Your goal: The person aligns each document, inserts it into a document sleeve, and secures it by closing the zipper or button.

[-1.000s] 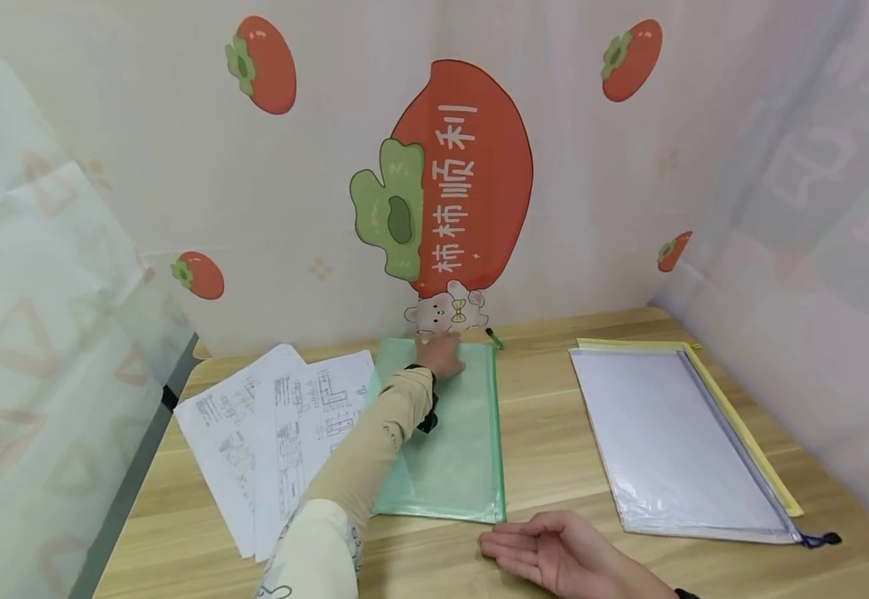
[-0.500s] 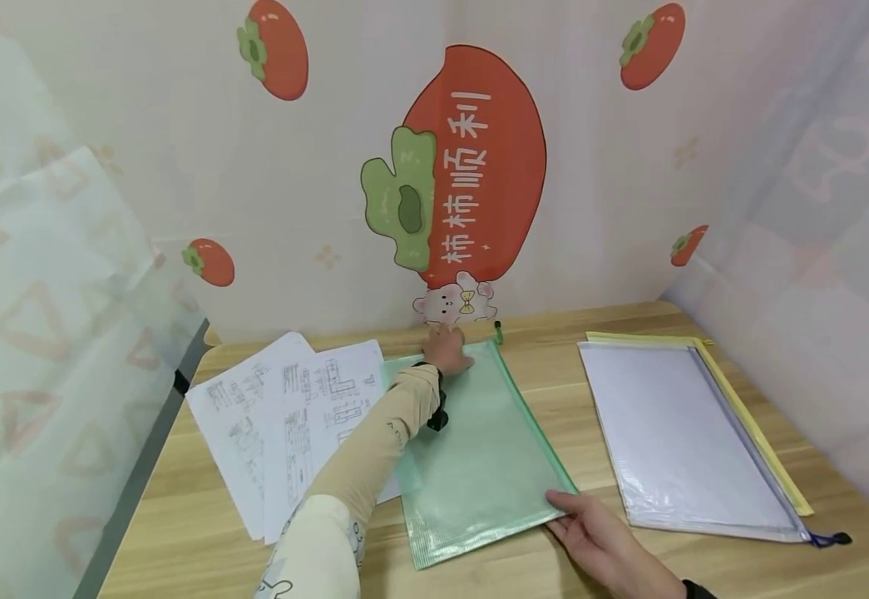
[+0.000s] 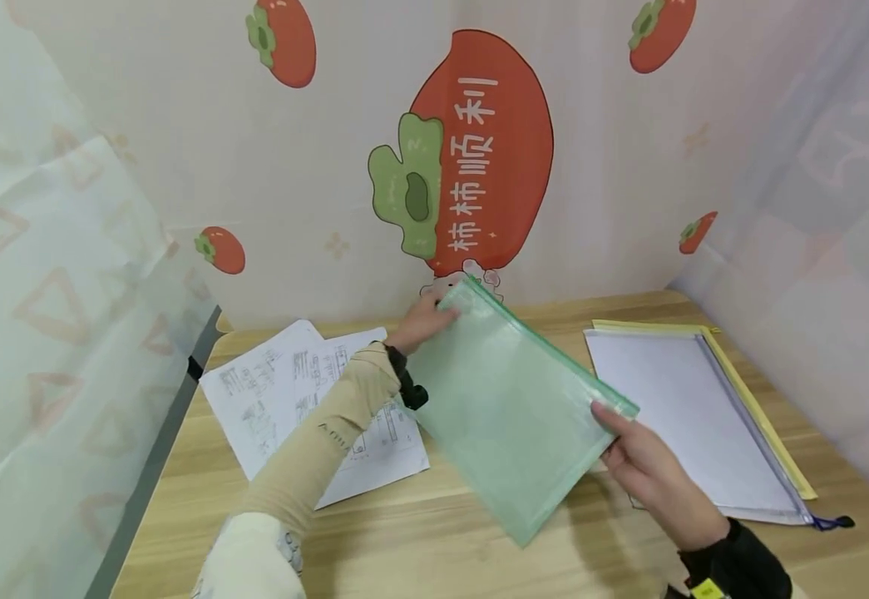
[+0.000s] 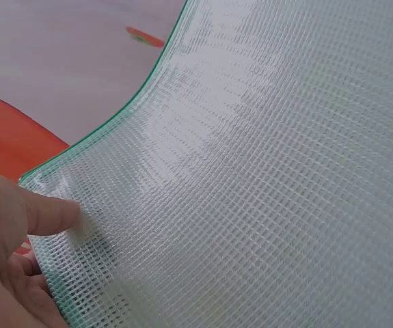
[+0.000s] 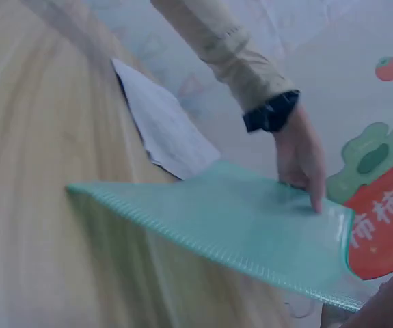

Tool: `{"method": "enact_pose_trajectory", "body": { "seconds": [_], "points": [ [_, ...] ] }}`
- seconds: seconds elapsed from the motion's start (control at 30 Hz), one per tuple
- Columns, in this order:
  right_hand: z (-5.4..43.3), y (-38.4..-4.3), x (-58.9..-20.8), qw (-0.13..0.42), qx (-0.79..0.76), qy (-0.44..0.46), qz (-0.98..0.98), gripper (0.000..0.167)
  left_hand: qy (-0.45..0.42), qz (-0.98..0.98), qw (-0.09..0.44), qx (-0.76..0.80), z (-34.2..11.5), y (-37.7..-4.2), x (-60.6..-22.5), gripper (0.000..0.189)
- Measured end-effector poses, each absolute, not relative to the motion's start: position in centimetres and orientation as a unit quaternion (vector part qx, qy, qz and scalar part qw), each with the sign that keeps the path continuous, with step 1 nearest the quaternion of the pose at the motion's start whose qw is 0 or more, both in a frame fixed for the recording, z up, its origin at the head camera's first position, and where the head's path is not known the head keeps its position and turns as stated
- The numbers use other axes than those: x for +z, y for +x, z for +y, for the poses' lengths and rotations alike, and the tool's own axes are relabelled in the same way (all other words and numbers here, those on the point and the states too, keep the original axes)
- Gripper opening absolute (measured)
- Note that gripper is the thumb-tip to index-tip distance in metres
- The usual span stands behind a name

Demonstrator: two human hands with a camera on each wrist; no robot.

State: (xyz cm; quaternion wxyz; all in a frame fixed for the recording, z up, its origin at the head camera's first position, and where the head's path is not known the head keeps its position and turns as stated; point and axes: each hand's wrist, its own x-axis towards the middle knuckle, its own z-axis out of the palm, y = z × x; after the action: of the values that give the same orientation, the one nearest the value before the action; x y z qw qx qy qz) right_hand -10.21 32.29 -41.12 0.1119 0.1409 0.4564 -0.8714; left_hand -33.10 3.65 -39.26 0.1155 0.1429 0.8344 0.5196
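Observation:
A translucent green mesh zipper pouch (image 3: 512, 408) is held tilted between both hands, raised off the table. My left hand (image 3: 421, 323) pinches its far left edge; in the left wrist view the thumb (image 4: 52, 214) lies on the mesh face, the other fingers behind it. My right hand (image 3: 647, 466) grips the near right corner by the green zipper edge, thumb on top and fingers underneath. In the right wrist view the pouch (image 5: 210, 212) stretches from that corner toward the left hand (image 5: 302, 157), and its lower corner hangs low over the wood.
Printed sheets with line drawings (image 3: 277, 391) lie fanned out at the left of the wooden table (image 3: 434, 541). At the right, a clear pouch with a blue pull (image 3: 681, 416) overlaps a yellow one (image 3: 797, 478). A patterned curtain (image 3: 314, 183) hangs behind.
The right hand has gone from lying palm-up beside the pouch to gripping its corner. Both hands have lifted and turned the green pouch, its near end swinging right, uncovering more of the sheets.

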Motion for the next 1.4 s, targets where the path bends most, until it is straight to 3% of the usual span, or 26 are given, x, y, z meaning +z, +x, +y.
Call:
{"method": "enact_pose_trajectory", "body": {
  "seconds": [0.2,0.37,0.47,0.93,1.2,1.4],
  "points": [
    [34.0,-12.2,-37.2,0.027,-0.807,0.076,0.586,0.026,0.173,0.769,0.054,0.613,-0.2,-29.0,-35.6,0.031],
    [34.3,-14.3,-35.8,-0.076,-0.726,0.016,0.683,0.022,0.149,0.724,0.046,0.673,-2.2,-26.0,-34.8,0.038],
    [34.4,-15.5,-35.4,-0.108,-0.709,-0.012,0.696,0.018,0.157,0.694,0.037,0.701,-3.0,-24.9,-35.3,0.043],
    [34.2,-16.7,-35.7,-0.112,-0.729,-0.064,0.673,0.012,0.167,0.657,0.007,0.735,-4.4,-22.8,-37.7,0.041],
    [34.2,-16.7,-35.5,-0.123,-0.728,-0.074,0.67,0.012,0.164,0.644,-0.012,0.747,-4.6,-22.7,-37.3,0.027],
    [34.2,-16.8,-34.2,-0.182,-0.623,-0.074,0.757,0.015,0.158,0.64,-0.01,0.752,-4.7,-22.6,-36.7,0.023]
  ]
}}
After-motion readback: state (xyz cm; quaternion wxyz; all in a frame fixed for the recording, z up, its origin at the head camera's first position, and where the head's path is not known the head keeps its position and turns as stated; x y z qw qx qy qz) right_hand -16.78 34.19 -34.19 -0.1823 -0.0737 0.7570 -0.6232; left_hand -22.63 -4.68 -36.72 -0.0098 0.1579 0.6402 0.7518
